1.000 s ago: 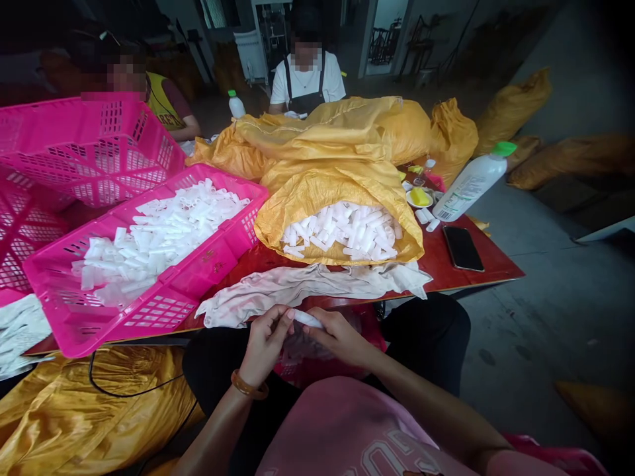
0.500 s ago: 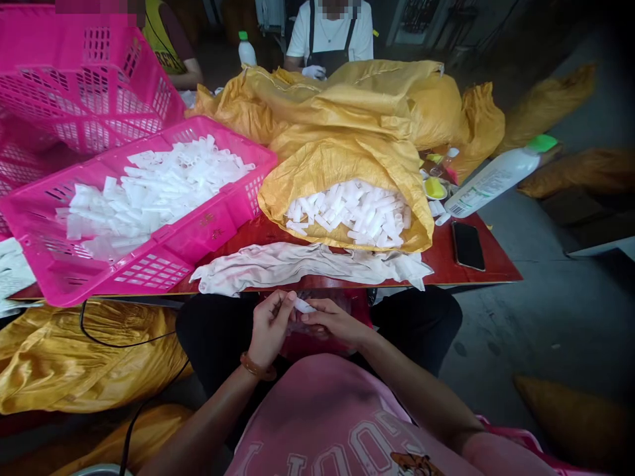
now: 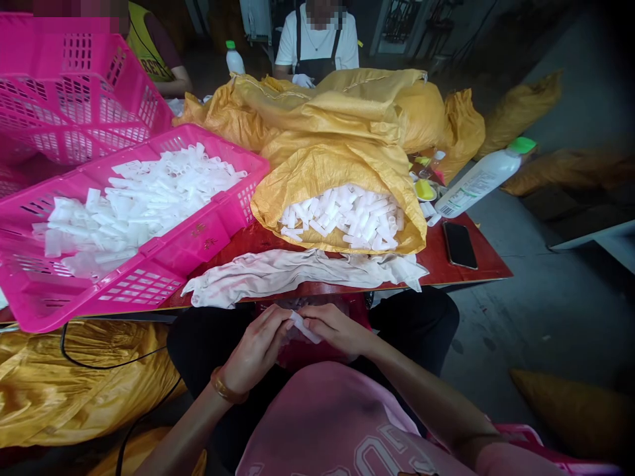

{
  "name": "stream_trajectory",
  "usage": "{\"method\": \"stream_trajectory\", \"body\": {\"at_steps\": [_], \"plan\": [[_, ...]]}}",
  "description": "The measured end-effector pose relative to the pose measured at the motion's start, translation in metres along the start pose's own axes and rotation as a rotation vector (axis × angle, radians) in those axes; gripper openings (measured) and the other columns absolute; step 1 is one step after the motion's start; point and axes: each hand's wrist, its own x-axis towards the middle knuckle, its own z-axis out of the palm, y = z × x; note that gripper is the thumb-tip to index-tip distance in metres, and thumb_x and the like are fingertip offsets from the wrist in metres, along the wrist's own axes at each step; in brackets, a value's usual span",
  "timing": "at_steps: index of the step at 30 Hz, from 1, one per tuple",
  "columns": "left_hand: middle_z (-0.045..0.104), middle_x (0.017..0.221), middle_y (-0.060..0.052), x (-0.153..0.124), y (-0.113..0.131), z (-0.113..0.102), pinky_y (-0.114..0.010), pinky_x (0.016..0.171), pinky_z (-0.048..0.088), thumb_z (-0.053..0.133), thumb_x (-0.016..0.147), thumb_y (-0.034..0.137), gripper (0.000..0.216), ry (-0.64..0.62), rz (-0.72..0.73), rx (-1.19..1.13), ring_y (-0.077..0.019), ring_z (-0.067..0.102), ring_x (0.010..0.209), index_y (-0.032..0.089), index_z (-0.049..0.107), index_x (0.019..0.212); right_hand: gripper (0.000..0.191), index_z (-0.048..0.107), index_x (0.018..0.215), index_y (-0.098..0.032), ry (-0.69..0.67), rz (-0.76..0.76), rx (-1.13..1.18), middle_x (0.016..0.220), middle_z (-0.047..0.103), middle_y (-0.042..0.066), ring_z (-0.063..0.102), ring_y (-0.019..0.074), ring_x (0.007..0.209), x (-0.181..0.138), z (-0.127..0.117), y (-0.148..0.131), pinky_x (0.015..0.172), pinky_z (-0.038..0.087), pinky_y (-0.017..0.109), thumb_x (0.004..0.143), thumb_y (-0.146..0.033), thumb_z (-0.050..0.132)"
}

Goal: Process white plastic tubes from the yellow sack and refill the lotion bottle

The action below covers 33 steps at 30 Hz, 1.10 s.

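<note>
Over my lap, just below the table's front edge, a short white plastic tube (image 3: 305,329) slants between my two hands. My left hand (image 3: 262,342) pinches its upper end with thumb and fingers. From the other side, the closed fingers of my right hand (image 3: 338,328) grip the same tube. Beneath them lies a pink container (image 3: 297,355), partly hidden, with clear-looking pieces in it. An opened yellow woven sack (image 3: 327,162) in front of me shows many white tube pieces (image 3: 347,215) at its mouth. More translucent white pieces (image 3: 149,195) fill a pink plastic crate (image 3: 208,231) on the left.
A crumpled pale cloth (image 3: 297,271) lies along the red table's (image 3: 489,264) front edge. On the right are a phone (image 3: 460,244) and a tilted white bottle (image 3: 481,182) with a green cap. Another crate (image 3: 84,73) stands behind. Across the table sits a person (image 3: 317,49).
The tube has turned to slant more steeply between my hands. My left hand has rolled over, showing its back, and its wrist has moved left and down. The view has shifted slightly right.
</note>
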Motion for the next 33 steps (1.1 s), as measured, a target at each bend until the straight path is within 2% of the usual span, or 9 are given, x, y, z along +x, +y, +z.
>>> {"method": "stream_trajectory", "body": {"at_steps": [4,8,14,16,21,25,28,30,33], "plan": [[0.060,0.101,-0.004,0.003,0.006,-0.004,-0.026,0.087,0.044,0.042,0.102,0.011,0.021,-0.081,0.009,0.030,-0.0145,0.054,0.095,0.020,0.055,0.116,0.019,0.055,0.086,-0.018,-0.056,-0.031,-0.243,0.072,0.051,-0.001,0.044,0.0103,0.064,0.005,-0.006,-0.005,0.062,0.032,0.024,0.099,-0.024,0.043],[0.059,0.099,-0.004,0.003,0.002,-0.005,-0.026,0.085,0.044,0.042,0.103,0.013,0.019,-0.093,-0.025,0.020,-0.0141,0.054,0.093,0.019,0.056,0.114,0.020,0.045,0.075,-0.020,-0.027,0.012,-0.277,0.064,0.041,-0.005,0.036,0.0094,0.056,0.008,0.004,0.002,0.057,0.026,0.024,0.095,-0.020,0.046],[0.059,0.100,-0.004,-0.004,-0.006,0.006,-0.025,0.086,0.046,0.044,0.102,0.015,0.019,-0.040,-0.044,-0.035,-0.0139,0.055,0.095,0.021,0.058,0.114,0.026,0.052,0.092,-0.020,0.148,0.204,0.217,0.070,0.051,-0.004,0.046,0.0114,0.061,0.000,0.030,0.013,0.060,0.035,0.023,0.102,-0.030,0.031],[0.058,0.105,-0.006,-0.008,-0.006,0.014,-0.026,0.088,0.047,0.044,0.102,0.017,0.022,-0.032,-0.089,-0.074,-0.0144,0.056,0.099,0.021,0.059,0.118,0.020,0.054,0.097,-0.020,0.204,0.213,0.263,0.076,0.053,-0.003,0.048,0.0117,0.068,-0.001,0.035,0.016,0.065,0.037,0.023,0.099,-0.027,0.035],[0.056,0.119,-0.009,-0.007,-0.020,0.013,-0.030,0.096,0.050,0.053,0.099,0.029,0.032,-0.159,-0.148,-0.141,-0.0171,0.057,0.109,0.023,0.059,0.130,0.013,0.057,0.088,-0.018,0.161,0.249,-0.047,0.083,0.059,0.000,0.055,0.0142,0.079,-0.005,0.039,0.049,0.074,0.041,0.026,0.086,-0.013,0.045],[0.063,0.117,-0.008,0.006,-0.039,-0.040,-0.028,0.087,0.054,0.056,0.098,0.036,0.032,0.063,-0.255,-0.064,-0.0174,0.063,0.103,0.025,0.063,0.127,0.037,0.062,0.115,-0.011,0.094,0.383,-0.351,0.119,0.063,0.017,0.060,0.0281,0.110,-0.013,0.025,0.077,0.093,0.045,0.036,0.079,-0.015,0.060],[0.066,0.123,-0.007,0.008,-0.039,-0.092,-0.030,0.094,0.052,0.058,0.096,0.038,0.031,0.198,-0.258,0.061,-0.0199,0.063,0.112,0.026,0.066,0.123,0.036,0.064,0.120,-0.016,0.038,0.287,-0.394,0.118,0.067,0.014,0.063,0.0270,0.110,0.006,-0.008,0.068,0.094,0.047,0.035,0.085,-0.023,0.063],[0.070,0.116,-0.005,0.006,-0.033,-0.128,-0.030,0.092,0.052,0.059,0.095,0.041,0.028,0.254,-0.239,0.145,-0.0199,0.066,0.107,0.025,0.070,0.116,0.025,0.066,0.112,-0.019,0.120,0.172,-0.444,0.106,0.071,0.009,0.065,0.0228,0.099,0.039,-0.036,0.054,0.091,0.048,0.034,0.097,-0.030,0.049],[0.072,0.102,-0.005,0.006,-0.033,-0.188,-0.028,0.079,0.053,0.058,0.093,0.045,0.032,0.458,-0.291,0.322,-0.0190,0.068,0.090,0.021,0.071,0.107,0.027,0.062,0.110,-0.016,0.412,0.044,-0.659,0.108,0.068,0.013,0.063,0.0252,0.103,0.108,-0.065,0.043,0.093,0.047,0.038,0.100,-0.029,0.041]]}}
